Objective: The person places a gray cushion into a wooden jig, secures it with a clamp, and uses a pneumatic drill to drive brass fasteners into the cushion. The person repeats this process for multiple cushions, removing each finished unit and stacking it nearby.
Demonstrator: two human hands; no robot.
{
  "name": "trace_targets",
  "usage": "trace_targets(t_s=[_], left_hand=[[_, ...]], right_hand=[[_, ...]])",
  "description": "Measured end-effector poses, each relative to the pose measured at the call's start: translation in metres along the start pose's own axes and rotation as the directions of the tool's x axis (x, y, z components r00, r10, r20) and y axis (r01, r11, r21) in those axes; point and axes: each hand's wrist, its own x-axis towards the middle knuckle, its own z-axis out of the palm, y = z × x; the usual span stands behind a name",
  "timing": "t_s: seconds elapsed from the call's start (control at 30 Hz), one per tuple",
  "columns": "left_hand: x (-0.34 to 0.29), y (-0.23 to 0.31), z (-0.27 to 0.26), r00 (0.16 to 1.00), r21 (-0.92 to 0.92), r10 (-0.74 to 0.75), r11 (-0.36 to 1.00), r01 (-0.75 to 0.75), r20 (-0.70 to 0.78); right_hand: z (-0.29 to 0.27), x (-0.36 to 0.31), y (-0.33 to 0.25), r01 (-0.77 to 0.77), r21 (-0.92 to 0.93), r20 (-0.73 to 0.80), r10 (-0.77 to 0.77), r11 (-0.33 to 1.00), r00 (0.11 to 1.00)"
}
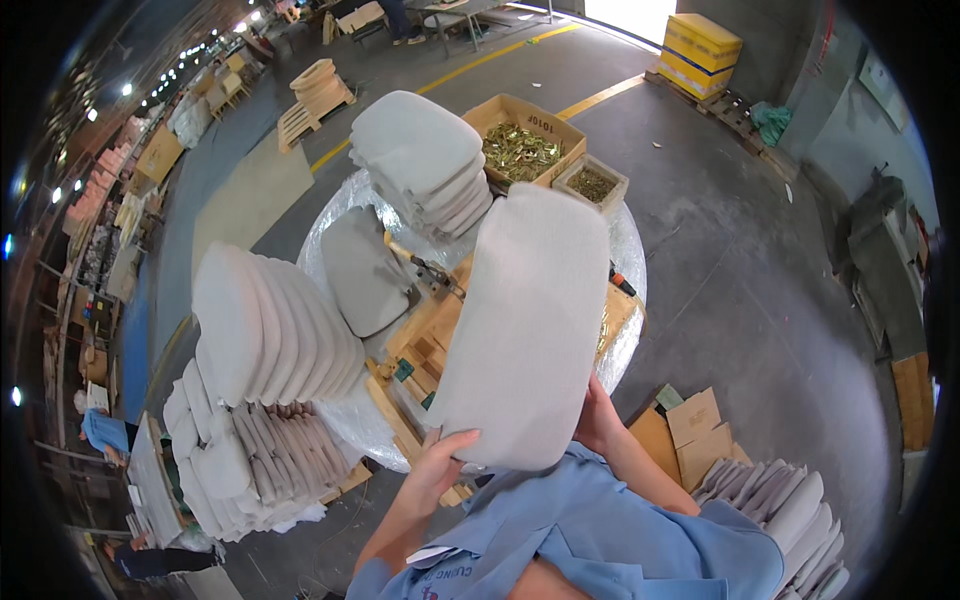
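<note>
A large light-grey upholstered chair pad (530,320) is held up tilted in front of me, its smooth fabric face showing. My left hand (440,458) grips its lower left corner, thumb on the face and fingers mostly underneath. At the lower right edge my right hand (597,415) holds the same pad, with its fingertips hidden behind it. Beneath the pad, and partly covered by it, lies a wooden jig (427,345) with a toggle clamp (435,275). A tool with an orange-and-black end (622,284) sticks out past the pad's right side.
The round table (335,205) is wrapped in shiny film. On it stand stacked grey pads (415,150), another stack (270,330), a single grey pad (365,270), a carton of brass-coloured metal pieces (520,150) and a smaller bin (592,185). More pads (790,510) are stacked at lower right.
</note>
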Motion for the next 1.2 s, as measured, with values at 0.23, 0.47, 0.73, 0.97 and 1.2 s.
trace_targets(t_s=[0.23,0.47,0.73,0.97,1.2], left_hand=[[0.052,-0.017,0.065,0.966,-0.291,0.233,0.937,-0.193,0.112],[0.078,0.029,0.117,0.86,-0.205,0.456,0.886,-0.416,0.227],[0.163,0.123,0.061,0.75,-0.05,0.643,0.764,-0.644,0.158],[0.172,-0.025,-0.004,0.967,-0.133,0.227,0.961,-0.242,-0.12],[0.148,-0.099,-0.053,0.974,-0.214,0.018,0.975,-0.067,-0.227]], right_hand=[[-0.018,-0.01,-0.01,0.251,0.213,0.252,-0.301,0.944,0.92],[0.031,-0.003,-0.065,0.642,0.027,0.131,-0.64,0.766,0.757],[0.207,0.104,-0.243,0.787,0.038,0.398,-0.732,0.616,0.553],[0.248,0.289,-0.317,0.625,-0.172,0.179,-0.6,0.761,0.78],[0.244,0.329,-0.302,0.606,-0.258,0.095,-0.605,0.752,0.791]])
